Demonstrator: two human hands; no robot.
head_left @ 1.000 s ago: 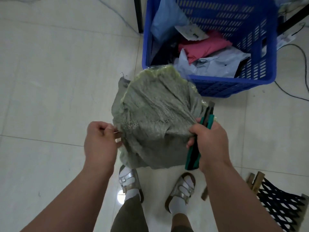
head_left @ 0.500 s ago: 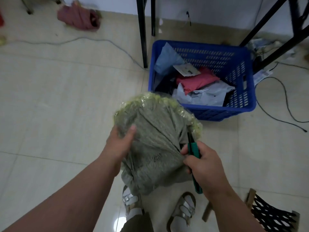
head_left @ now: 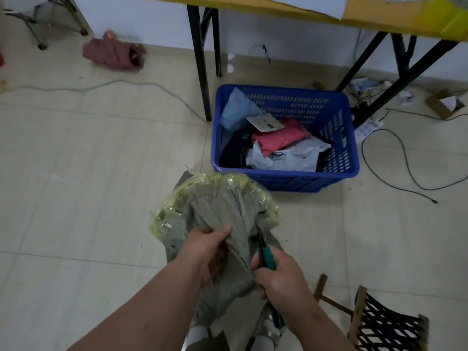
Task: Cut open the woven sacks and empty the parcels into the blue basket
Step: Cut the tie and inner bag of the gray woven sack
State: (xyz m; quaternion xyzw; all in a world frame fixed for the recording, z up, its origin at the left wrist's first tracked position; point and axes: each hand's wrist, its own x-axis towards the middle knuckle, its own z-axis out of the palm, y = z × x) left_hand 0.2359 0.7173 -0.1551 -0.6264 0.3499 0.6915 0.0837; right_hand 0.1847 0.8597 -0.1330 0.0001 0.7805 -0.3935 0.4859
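One blue basket (head_left: 336, 158) is sitting on the floor under a yellow table (head_left: 278, 8) that is running out of frame, with several parcels (head_left: 281, 138) lying inside, overlapping too much to count. One grey-green woven sack (head_left: 215, 214) is hanging just in front of the basket, hiding most of the feet. The left hand (head_left: 207, 252) is gripping a bunched fold of sack. The right hand (head_left: 281, 277) is curling around one green-handled cutter (head_left: 264, 254), blade mostly hidden.

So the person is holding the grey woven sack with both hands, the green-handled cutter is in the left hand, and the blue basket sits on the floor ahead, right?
Not quite: the head view shows the green-handled cutter in the right hand, not the left. The left hand only grips the grey woven sack. The blue basket does sit on the floor ahead.
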